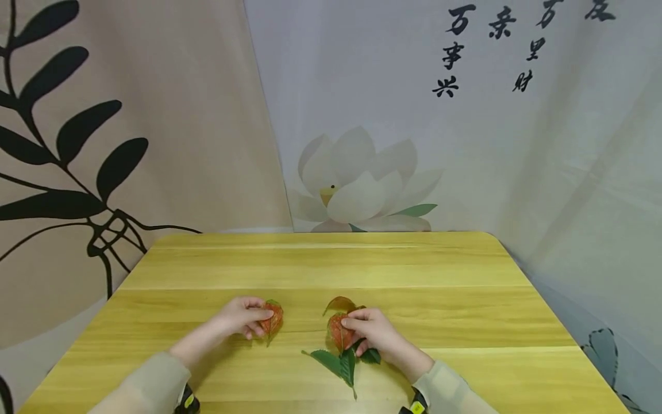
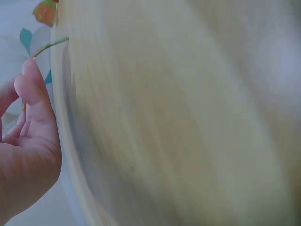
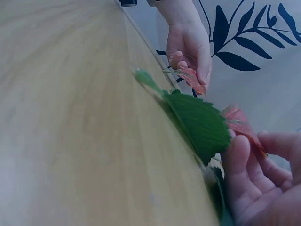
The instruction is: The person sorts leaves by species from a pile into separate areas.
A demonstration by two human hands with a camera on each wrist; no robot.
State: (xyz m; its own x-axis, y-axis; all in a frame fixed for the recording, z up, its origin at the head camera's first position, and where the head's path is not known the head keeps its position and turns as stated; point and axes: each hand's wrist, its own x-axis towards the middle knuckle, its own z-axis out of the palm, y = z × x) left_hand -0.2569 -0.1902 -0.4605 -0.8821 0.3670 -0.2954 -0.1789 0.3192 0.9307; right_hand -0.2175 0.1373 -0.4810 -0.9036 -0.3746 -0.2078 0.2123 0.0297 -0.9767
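In the head view my left hand (image 1: 239, 318) pinches an orange-red papery husk (image 1: 275, 322), like a Chinese lantern fruit, with a green top. Its thin stem (image 2: 52, 44) sticks out past the fingertips in the left wrist view; the husk itself is mostly hidden there. A second orange-red husk (image 1: 338, 334) is pinched between thumb and fingers of my right hand (image 1: 377, 333), to the right of the first. Toothed green leaves (image 1: 328, 361) lie just below and beside it; one green leaf (image 3: 200, 122) partly covers that husk in the right wrist view.
A brownish-orange leaf-like piece (image 1: 339, 303) lies just behind the right husk. The wooden table (image 1: 289, 264) has rounded far corners. Printed cloth (image 1: 196, 115) with dark leaves, a lotus and characters hangs behind it.
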